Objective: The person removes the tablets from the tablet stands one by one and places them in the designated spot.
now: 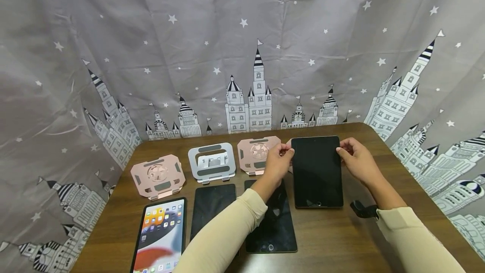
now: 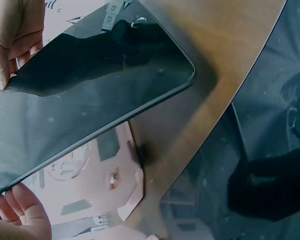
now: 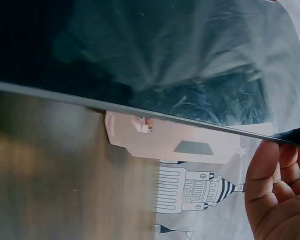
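Note:
A tablet (image 1: 317,172) with a dark screen is raised over the right part of the table, its home button at the lower edge. My left hand (image 1: 277,161) pinches its left edge near the top. Opposite, the right hand (image 1: 358,161) pinches the right edge between thumb and fingers. Behind the tablet, a pink tablet stand (image 3: 165,137) is mostly hidden in the head view; the right wrist view shows part of it below the tablet's edge. Whether tablet and stand touch, I cannot tell.
Along the back of the wooden table (image 1: 360,231) stand a pink stand (image 1: 157,176), a silver stand (image 1: 211,161) and another pink stand (image 1: 259,155). In front lie a lit tablet (image 1: 161,235) and two dark tablets, one left (image 1: 213,205), one right (image 1: 270,231). A patterned curtain (image 1: 212,54) hangs behind.

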`<action>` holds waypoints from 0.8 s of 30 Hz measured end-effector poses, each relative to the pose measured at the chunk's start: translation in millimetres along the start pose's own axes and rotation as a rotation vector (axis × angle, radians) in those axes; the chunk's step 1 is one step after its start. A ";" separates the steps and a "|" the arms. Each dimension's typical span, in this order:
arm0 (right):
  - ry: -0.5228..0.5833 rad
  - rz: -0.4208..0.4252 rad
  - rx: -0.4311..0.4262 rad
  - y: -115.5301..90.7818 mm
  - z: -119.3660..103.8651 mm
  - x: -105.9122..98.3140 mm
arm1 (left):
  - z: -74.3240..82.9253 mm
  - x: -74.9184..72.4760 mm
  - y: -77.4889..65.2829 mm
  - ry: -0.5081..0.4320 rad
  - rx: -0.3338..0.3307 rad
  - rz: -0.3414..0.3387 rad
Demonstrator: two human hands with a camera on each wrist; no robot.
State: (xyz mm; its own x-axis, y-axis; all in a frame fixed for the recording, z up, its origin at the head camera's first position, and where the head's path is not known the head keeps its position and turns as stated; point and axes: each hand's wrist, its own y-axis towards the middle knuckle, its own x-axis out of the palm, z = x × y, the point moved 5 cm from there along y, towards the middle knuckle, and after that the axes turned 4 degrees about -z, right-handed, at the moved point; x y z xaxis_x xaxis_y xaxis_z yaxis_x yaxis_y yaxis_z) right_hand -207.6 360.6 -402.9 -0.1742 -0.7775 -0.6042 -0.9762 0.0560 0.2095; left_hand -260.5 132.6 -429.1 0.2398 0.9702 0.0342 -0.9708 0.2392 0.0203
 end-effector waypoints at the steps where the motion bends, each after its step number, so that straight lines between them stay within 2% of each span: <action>1: 0.006 -0.012 0.008 -1.8 1.3 0.9 | -2.8 0.7 -1.7 -0.001 -0.015 0.001; 9: 0.018 -0.084 0.045 -14.9 13.8 8.0 | -18.3 3.3 -13.6 0.019 -0.084 -0.030; 16: 0.022 -0.144 0.085 -23.8 20.5 15.4 | -28.5 2.8 -19.7 0.022 -0.104 -0.045; 24: 0.046 -0.212 0.102 -31.0 25.7 24.1 | -34.9 -0.9 -28.9 0.087 -0.141 -0.093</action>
State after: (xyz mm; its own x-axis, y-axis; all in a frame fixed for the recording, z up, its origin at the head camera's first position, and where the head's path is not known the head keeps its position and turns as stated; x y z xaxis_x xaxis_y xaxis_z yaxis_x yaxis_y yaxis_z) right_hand -184.9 356.2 -443.7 0.0401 -0.8061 -0.5904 -0.9987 -0.0509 0.0017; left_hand -233.0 126.2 -464.5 0.3329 0.9418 -0.0476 -0.9378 0.3254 -0.1210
